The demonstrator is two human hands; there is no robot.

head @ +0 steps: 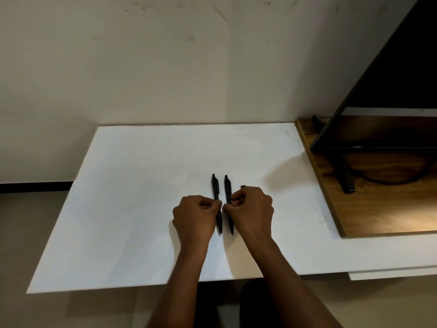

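Two black click pens lie side by side on a white board (142,209), tips pointing toward me. My left hand (195,217) pinches the left pen (215,188) at its middle with curled fingers. My right hand (251,209) pinches the right pen (227,188) the same way. The pens run parallel, a small gap between them. A small dark piece (243,186) peeks out just beyond my right hand's knuckles.
A wooden shelf (378,209) adjoins the board on the right, carrying a black metal frame (335,129) and a dark cable (390,181). A plain wall (165,67) stands behind the board. The board's front edge overhangs the floor near me.
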